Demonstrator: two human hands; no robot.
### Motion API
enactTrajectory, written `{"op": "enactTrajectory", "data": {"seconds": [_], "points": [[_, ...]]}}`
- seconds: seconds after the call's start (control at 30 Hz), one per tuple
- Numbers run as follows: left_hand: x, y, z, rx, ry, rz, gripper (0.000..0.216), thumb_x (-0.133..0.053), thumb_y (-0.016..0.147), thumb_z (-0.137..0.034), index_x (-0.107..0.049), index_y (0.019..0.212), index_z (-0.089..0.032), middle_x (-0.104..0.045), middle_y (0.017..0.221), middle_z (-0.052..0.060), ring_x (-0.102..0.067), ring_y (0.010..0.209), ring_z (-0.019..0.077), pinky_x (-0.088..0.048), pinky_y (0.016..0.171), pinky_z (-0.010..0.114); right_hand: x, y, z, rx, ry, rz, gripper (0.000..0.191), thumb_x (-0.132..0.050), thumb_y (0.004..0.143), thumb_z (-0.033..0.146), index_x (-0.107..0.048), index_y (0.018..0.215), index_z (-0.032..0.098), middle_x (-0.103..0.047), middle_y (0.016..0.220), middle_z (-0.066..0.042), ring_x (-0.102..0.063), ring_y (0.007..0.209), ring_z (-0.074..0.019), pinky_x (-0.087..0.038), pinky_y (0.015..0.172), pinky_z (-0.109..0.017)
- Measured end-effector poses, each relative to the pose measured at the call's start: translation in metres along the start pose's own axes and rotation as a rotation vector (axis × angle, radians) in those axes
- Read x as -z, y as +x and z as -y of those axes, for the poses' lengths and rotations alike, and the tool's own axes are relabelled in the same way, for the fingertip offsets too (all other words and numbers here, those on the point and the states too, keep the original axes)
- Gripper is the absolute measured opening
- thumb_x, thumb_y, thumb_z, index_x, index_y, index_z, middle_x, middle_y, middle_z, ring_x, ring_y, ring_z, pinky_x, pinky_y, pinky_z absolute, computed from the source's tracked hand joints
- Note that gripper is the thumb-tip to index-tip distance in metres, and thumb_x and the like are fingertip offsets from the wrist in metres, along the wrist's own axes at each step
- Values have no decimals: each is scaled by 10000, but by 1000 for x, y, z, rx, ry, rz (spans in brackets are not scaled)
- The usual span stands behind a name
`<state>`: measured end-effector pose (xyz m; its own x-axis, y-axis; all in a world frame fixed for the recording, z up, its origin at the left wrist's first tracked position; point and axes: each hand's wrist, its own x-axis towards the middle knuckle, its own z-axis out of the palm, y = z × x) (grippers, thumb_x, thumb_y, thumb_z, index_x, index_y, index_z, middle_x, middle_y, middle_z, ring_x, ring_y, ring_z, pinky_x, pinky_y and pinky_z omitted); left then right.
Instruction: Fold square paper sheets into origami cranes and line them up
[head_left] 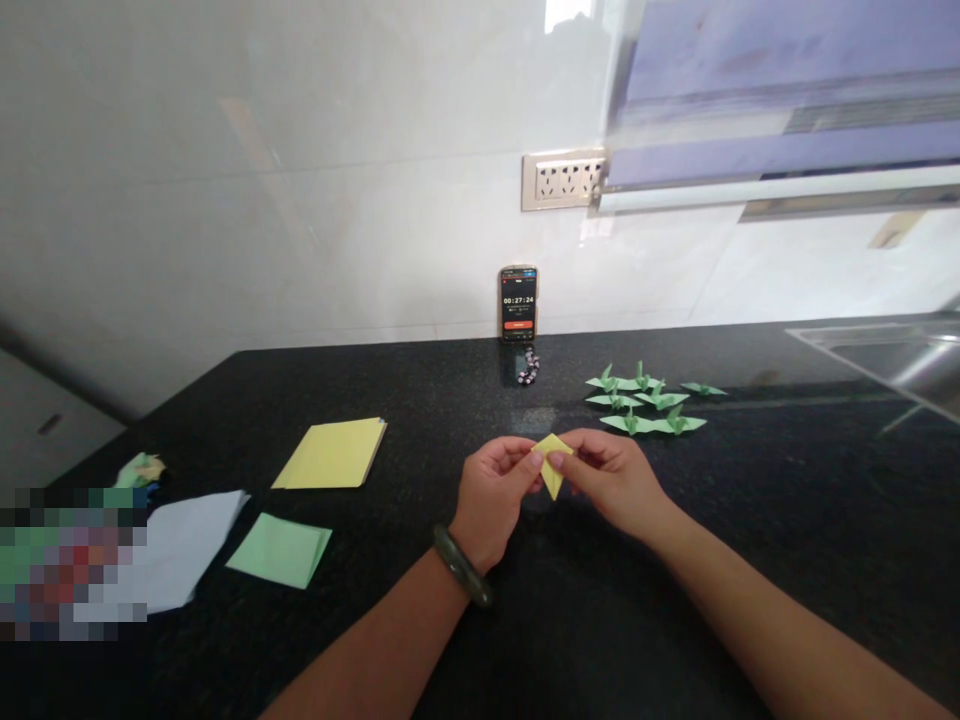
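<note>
Seen from the head camera, both hands meet over the dark tabletop. The left hand and the right hand each pinch an edge of a small yellow paper, folded to a pointed kite shape and held just above the surface. It looks only partway folded. Beyond the right hand lie several finished green paper cranes. Off to the left sit a yellow paper stack, a green sheet and pale blue sheets, all flat and unfolded.

Matt yellow paper, glossy speckled black stone counter, shiny tiled wall.
</note>
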<state>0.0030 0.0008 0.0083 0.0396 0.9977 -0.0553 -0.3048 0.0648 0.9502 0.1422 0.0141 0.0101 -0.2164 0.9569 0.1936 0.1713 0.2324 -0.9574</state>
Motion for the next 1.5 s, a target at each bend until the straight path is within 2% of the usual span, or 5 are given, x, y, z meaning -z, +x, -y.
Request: {"op": "enactTrajectory", "data": {"seconds": [0.27,0.83,1.07,1.27,1.5], "points": [[1,1,-2,-50,-12,-22,177,-681,640,-247,-564,721,-140,-604,574,-25,-544,518,77,-452,544,208,-3,0,2,-42,214,-38,285,-661,664,338,-614,874,151,-572,558,15,-511,460,-96,-441,440,-227],[-2,-4,-10,-96,42,27,63,-658,605,-129,-597,611,-140,-595,543,-33,-540,502,72,-455,518,192,-1,0,-6,-42,303,30,38,-608,690,207,-613,700,171,-581,535,27,-501,429,-83,-417,444,-215],[1,-3,-9,54,-68,89,169,-643,669,-274,-621,759,-133,-656,634,13,-595,549,100,-487,563,228,2,1,-5,23,241,-48,44,-602,686,213,-620,671,176,-578,550,23,-519,459,-91,-435,465,-222],[4,-1,-6,66,78,85,238,-675,660,-338,-618,672,-106,-644,584,25,-573,518,86,-457,524,195,2,-1,0,174,62,-17,94,-573,733,212,-629,666,177,-590,619,-3,-543,560,-113,-435,534,-242],[4,1,-7,-78,148,32,160,-666,670,-277,-632,637,-124,-626,547,1,-564,513,91,-455,530,203,-3,1,1,-15,252,29,193,-609,728,312,-580,857,171,-595,631,6,-553,547,-109,-464,508,-236]]}}
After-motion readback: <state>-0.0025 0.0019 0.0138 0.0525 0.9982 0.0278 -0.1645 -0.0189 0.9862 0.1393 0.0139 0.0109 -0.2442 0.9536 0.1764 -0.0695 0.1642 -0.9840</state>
